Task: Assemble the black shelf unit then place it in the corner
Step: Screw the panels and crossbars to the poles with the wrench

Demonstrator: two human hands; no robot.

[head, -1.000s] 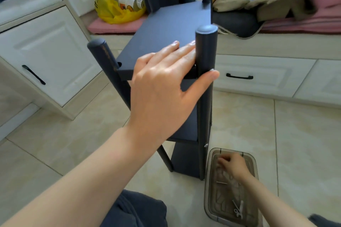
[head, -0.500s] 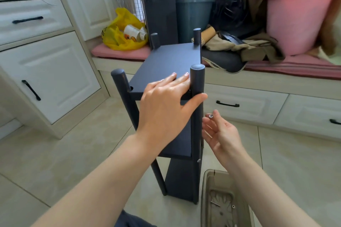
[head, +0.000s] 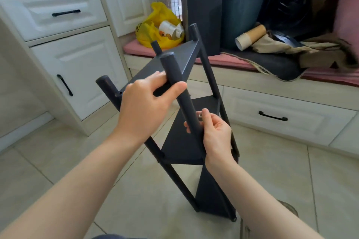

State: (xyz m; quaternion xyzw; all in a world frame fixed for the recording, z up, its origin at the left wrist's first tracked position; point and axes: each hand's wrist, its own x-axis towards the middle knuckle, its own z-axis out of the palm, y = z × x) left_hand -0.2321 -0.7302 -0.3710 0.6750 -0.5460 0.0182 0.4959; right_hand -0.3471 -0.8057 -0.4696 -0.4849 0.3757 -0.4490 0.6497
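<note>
While the white cabinet (head: 77, 68) closes off the far left, with its corner edge running down to the tiles, a wide stretch of tiled floor (head: 58, 161) lies between it and the black shelf unit (head: 180, 147). The yellow bag (head: 153, 25) sits behind on the pink cushion (head: 136, 48), well apart from the work.

The unit stands on the floor near the middle of the view. It is tilted, its top leaning left and its feet set further right. 4 round posts rise past the top board (head: 186, 54); the left post (head: 104, 83) juts out toward the cabinet but stays apart from it.

The left hand (head: 143, 110) holds the unit at the near corner of the top board. Its fingers lie over the board's edge and its thumb hooks round the near post (head: 184, 101), so that grip is clenched on the unit.

Lower on the same post, the right hand (head: 215, 134) has its fingers curled behind the post. Its thumb and forefinger pinch a small metal piece (head: 200, 115) against the post's right side. This is possibly a nut or screw head, but it is too small to tell.

Right of the unit, more tiled floor runs to the low bench (head: 252, 81) and its drawer (head: 291, 122), whose front edge stands near the unit's far posts. A clear container (head: 289, 207) shows at the floor beside the right forearm, mostly hidden by it.
</note>
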